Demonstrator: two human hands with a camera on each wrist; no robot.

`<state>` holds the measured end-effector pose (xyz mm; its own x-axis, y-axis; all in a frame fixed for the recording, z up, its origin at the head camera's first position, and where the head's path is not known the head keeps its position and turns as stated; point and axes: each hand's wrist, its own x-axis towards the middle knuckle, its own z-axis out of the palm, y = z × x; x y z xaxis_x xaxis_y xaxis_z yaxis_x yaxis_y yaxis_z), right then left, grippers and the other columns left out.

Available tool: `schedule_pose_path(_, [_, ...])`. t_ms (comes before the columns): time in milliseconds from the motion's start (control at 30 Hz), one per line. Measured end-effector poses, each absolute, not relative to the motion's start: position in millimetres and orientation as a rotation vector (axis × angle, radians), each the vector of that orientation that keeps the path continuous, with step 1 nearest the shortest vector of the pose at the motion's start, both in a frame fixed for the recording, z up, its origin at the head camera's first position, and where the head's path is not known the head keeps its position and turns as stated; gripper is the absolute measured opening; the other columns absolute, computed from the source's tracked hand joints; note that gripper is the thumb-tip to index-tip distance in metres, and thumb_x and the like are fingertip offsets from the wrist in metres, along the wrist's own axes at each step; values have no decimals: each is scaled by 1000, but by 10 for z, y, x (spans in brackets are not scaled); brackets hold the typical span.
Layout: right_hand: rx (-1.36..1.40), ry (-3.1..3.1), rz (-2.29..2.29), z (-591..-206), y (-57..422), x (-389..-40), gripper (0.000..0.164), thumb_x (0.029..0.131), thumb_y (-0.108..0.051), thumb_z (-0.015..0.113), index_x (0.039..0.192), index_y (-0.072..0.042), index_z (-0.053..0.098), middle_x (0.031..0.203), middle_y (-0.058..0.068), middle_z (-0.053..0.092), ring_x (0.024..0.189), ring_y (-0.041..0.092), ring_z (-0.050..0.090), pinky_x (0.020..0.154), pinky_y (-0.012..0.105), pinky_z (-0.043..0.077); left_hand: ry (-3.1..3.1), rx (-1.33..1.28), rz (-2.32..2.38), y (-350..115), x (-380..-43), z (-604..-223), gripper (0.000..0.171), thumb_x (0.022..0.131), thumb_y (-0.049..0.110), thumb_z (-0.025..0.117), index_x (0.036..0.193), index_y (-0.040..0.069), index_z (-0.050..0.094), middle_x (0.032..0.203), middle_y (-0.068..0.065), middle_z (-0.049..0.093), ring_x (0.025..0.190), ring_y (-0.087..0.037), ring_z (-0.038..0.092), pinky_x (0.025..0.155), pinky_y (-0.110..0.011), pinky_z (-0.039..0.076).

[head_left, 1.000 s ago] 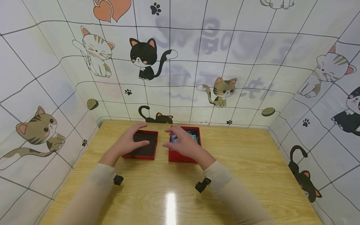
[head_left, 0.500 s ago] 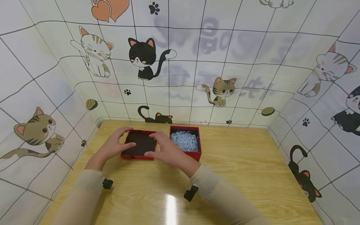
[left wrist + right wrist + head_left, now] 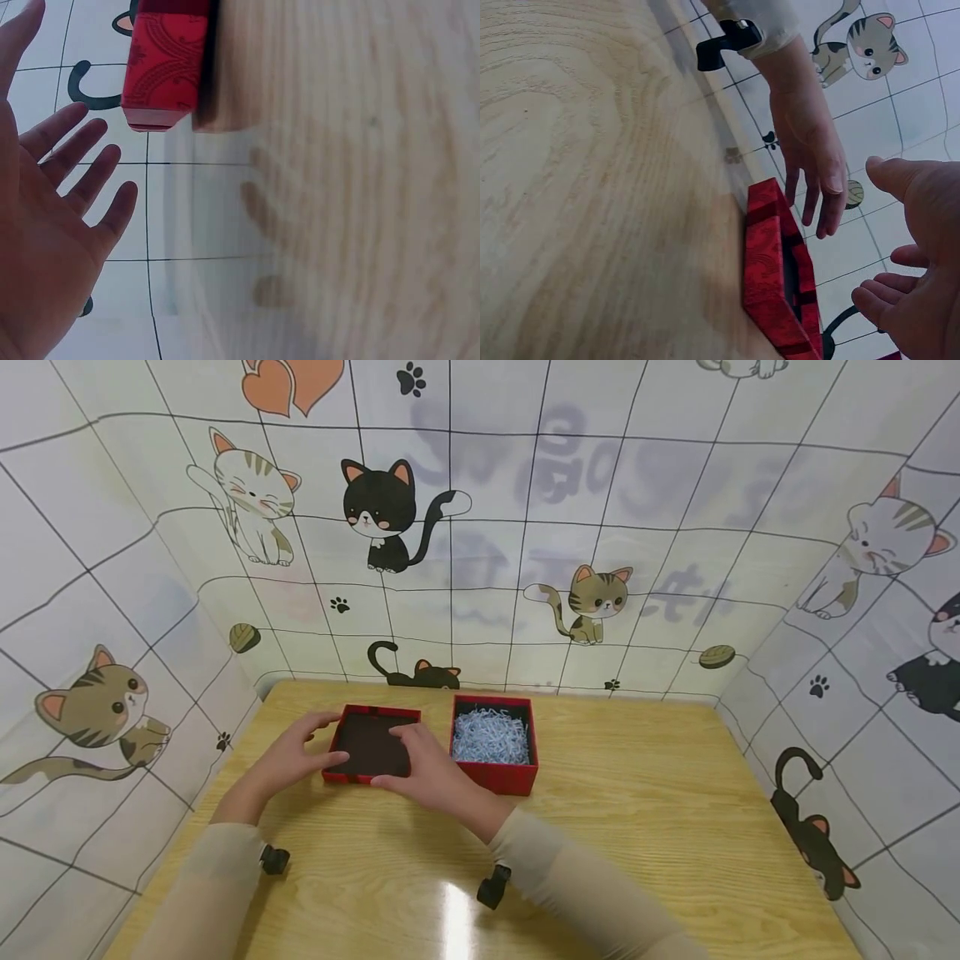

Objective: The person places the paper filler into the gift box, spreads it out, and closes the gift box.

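Observation:
A shallow red box lid (image 3: 371,745) lies with its dark inside facing up on the wooden table. My left hand (image 3: 288,758) hovers at its left side, fingers spread and relaxed. In the left wrist view the left hand (image 3: 45,232) is apart from the patterned red side of the lid (image 3: 166,64). Over the lid's right part is my right hand (image 3: 431,772), thumb and fingers apart. The right wrist view has the right hand (image 3: 922,255) above the lid (image 3: 765,262), holding nothing. Part of the lid's right edge is hidden behind the right hand.
Just right of the lid stands a deeper red box (image 3: 495,777) filled with pale blue shredded paper (image 3: 491,737). Behind the wooden table (image 3: 622,827) rises a white cloth backdrop (image 3: 495,552) with cartoon cats, which also closes off both sides.
Both hands have moved left; the right hand went from over the deep box to over the lid. The left hand shifted to the lid's left side. The boxes stay in place.

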<state>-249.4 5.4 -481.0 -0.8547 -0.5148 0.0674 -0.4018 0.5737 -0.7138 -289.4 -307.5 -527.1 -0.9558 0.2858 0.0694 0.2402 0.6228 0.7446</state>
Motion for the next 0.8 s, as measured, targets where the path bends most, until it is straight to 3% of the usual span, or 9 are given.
schedule_pose_path(267, [-638, 2660, -1215, -5011, -27, -2502, 91, 99, -49, 84, 167, -8, 40, 167, 10, 44, 151, 27, 48, 123, 47, 45, 2727, 381, 1257, -3098, -2879, -5342, 95, 98, 38, 87, 171, 7, 36, 174, -23, 36, 156, -54, 34, 123, -76, 29])
schedule_pose_path(533, [-462, 2618, -1397, -5269, -108, -2543, 110, 94, -47, 89, 173, -4, 25, 177, 15, 29, 160, 34, 36, 127, 53, 38, 2688, 370, 1237, -3106, -2862, -5388, 105, 95, 38, 89, 174, 9, 27, 177, -26, 26, 156, -60, 32, 120, -79, 31])
schedule_pose_path(800, [-385, 2565, -1628, -5501, -168, -2591, 112, 92, -34, 94, 173, -2, 23, 174, 19, 30, 157, 36, 36, 128, 52, 38, 2646, 349, 1248, -3142, -2867, -5435, 110, 91, 44, 91, 174, 10, 28, 176, -26, 29, 157, -56, 32, 121, -77, 32])
